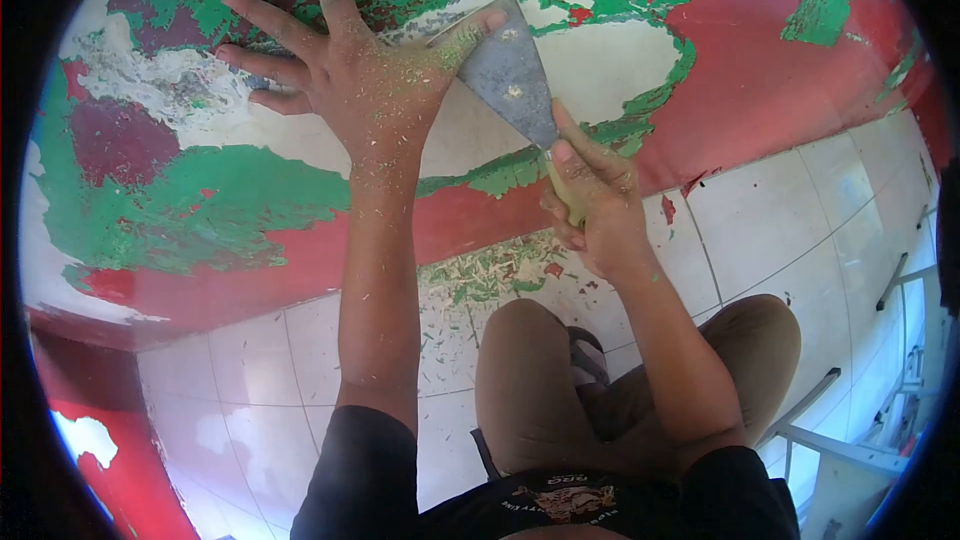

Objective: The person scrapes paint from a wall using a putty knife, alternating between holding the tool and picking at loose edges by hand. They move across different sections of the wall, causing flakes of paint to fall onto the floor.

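Note:
My right hand [607,205] is wrapped round the yellowish handle of a paint scraper [507,70], a wide grey metal blade with pale specks. The blade points up and left against the wall [740,70], which carries patchy green, red and maroon paint. My left hand [375,75] has its fingers spread over the wall, and its thumb reaches across the blade's upper part. Paint dust and small flakes cling to this hand and wrist. Around the blade lies a bare whitish patch [610,65] with ragged green edges.
Green, cream and red paint shavings [490,275] lie on the white tiled floor [245,365] along the wall's foot. My bent knees [520,380] are close below my hands. A pale metal frame [845,450] stands at the lower right.

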Motion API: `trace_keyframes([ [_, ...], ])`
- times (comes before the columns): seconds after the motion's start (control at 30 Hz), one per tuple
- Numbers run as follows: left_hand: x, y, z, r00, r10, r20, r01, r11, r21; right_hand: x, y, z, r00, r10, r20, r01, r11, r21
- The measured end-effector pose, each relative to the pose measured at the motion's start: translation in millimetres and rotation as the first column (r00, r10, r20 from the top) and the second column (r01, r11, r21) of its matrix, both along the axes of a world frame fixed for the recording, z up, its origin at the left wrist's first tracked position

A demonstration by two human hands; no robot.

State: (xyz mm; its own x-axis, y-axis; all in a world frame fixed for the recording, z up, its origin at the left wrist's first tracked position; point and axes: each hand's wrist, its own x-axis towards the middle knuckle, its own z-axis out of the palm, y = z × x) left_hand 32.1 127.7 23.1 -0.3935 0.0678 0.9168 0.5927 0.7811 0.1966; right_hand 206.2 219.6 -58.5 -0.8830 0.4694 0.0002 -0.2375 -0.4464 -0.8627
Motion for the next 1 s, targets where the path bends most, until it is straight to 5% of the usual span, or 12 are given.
trace_keyframes([
  [0.27, -2, -2, 0, 0.999, -0.024, 0.023, 0.023, 1.000, 0.011, 15, 26, 38, 0.990, 0.038, 0.135, -0.049, 0.996, 0.077],
  [0.33, -2, -2, 0, 0.999, -0.027, 0.027, 0.027, 1.000, 0.007, 19, 22, 40, 0.996, -0.029, 0.085, 0.006, 0.967, 0.256],
  [0.47, 2, -1, 0, 1.000, -0.008, 0.026, 0.009, 1.000, -0.010, 6, 7, -3, 0.998, -0.033, -0.049, 0.044, 0.969, 0.242],
  [0.57, 2, -1, 1, 1.000, 0.012, 0.017, -0.012, 0.999, -0.035, 5, -3, -13, 0.994, 0.032, -0.103, -0.026, 0.998, 0.059],
  [1.0, -1, -1, 0, 0.999, -0.016, 0.029, 0.016, 1.000, -0.001, 11, 22, 29, 0.996, 0.031, 0.081, -0.040, 0.994, 0.106],
])
